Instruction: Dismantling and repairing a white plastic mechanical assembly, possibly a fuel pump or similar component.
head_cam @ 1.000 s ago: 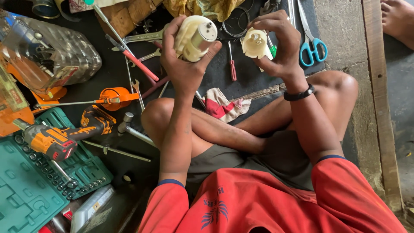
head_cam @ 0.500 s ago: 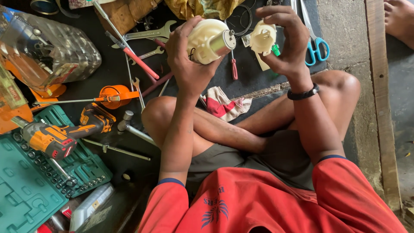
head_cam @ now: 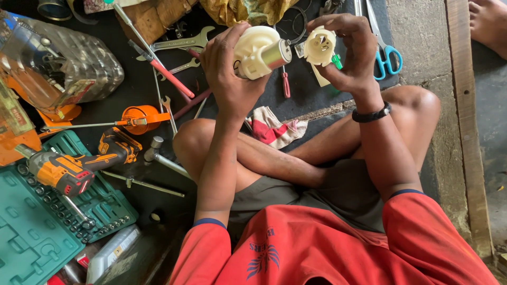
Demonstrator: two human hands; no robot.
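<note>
My left hand [head_cam: 228, 74] grips a cream plastic housing [head_cam: 255, 51] with a silver metal cylinder sticking out of its right end. My right hand [head_cam: 348, 50] holds a smaller cream plastic cap [head_cam: 319, 46] with a green piece at its side. The two parts face each other a few centimetres apart, above a black mat [head_cam: 303, 87]. I sit cross-legged in a red shirt, with a black band on my right wrist.
Wrenches [head_cam: 182, 43], a red-handled screwdriver [head_cam: 285, 84], blue-handled scissors [head_cam: 387, 55] and a rag [head_cam: 272, 129] lie on the mat. An orange power drill [head_cam: 74, 169] rests on a green socket-set case [head_cam: 50, 221]. A clear plastic bottle [head_cam: 58, 66] lies far left. Someone's foot [head_cam: 488, 24] is top right.
Both hands have come closer together. The housing in my left hand has turned so its metal end faces the cap, and the cap has moved left towards it.
</note>
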